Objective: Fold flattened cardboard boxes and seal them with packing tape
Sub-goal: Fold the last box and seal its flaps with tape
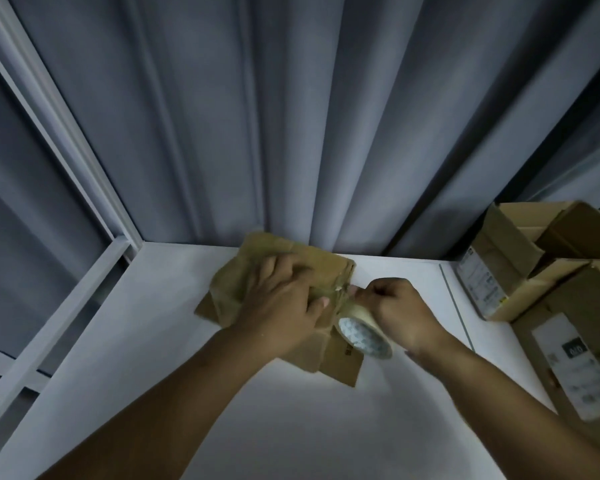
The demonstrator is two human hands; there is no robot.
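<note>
A small brown cardboard box [329, 265] lies on the white table [291, 427] near its back edge, with loose flaps sticking out at the lower right. My left hand [281, 299] presses flat on top of the box, fingers spread, thumb near the right edge. My right hand [399, 310] grips a roll of clear packing tape [362, 332] right beside the box. A short strip of tape runs from the roll onto the box's right edge. The box's top is mostly hidden under my left hand.
Several cardboard boxes [520, 261] are stacked at the right edge of the table, some open, one bearing a white label [582, 368]. A grey curtain [291, 116] hangs behind the table. A white window frame [59, 140] runs along the left.
</note>
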